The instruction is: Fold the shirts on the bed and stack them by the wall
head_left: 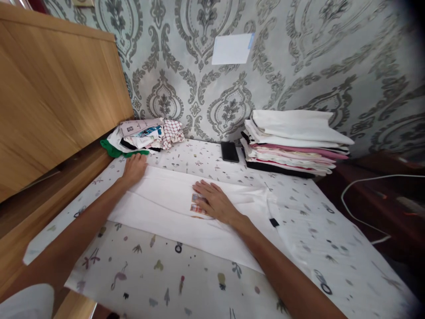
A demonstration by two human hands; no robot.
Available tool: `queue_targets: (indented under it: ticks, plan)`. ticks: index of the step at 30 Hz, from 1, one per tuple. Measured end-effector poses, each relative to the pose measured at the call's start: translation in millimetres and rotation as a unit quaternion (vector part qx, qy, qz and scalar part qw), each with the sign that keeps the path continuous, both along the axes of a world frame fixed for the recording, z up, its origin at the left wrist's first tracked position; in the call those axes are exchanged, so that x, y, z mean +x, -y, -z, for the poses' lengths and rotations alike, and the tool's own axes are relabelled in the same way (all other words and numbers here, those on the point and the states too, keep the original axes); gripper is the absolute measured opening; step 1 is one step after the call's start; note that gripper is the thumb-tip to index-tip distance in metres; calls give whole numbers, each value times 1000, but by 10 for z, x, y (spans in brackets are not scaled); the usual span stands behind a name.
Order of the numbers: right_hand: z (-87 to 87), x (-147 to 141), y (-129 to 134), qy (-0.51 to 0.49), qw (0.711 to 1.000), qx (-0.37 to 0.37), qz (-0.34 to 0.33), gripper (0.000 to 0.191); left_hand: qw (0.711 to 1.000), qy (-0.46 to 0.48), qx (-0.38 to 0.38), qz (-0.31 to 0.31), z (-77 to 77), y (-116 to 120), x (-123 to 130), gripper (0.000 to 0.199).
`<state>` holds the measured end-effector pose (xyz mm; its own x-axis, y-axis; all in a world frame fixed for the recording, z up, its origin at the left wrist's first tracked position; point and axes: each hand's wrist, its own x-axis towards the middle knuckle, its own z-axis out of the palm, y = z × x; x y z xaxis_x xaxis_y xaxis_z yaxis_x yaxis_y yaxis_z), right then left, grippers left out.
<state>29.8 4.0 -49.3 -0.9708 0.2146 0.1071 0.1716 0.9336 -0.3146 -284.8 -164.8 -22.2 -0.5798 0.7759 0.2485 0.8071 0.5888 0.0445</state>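
Note:
A white shirt (166, 217) lies lengthwise across the patterned cloth, folded into a long strip, with a plaid patch near its middle and a dark label by the neck end at right. My right hand (215, 201) rests flat on the shirt, its fingers spread and partly covering the patch. At the far left end, my left hand (135, 168) touches the shirt's upper corner, fingers pointing toward the wall. Its fingers look stretched out, and nothing shows in its grip.
A loose clothes pile (146, 135) lies at the back left beside a wooden cabinet (63, 88). At the back right stands a neat stack of folded clothes (292, 141), with a black phone (229, 152) next to it. A white cable (365, 179) loops at right.

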Motion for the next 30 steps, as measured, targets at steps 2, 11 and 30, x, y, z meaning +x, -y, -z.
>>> queue_targets:
  ticks: [2,11,30]
  plan:
    - [-16,-2,9,7,1000,1,-2,56,999,2,17,27,-61,42,206,30]
    - [-53,1,30,8,1000,1,-7,56,917,174,-102,345,13,228,1093,56]
    - [-37,5,41,-2,1000,11,-2,55,979,102,-109,142,171,-127,872,49]
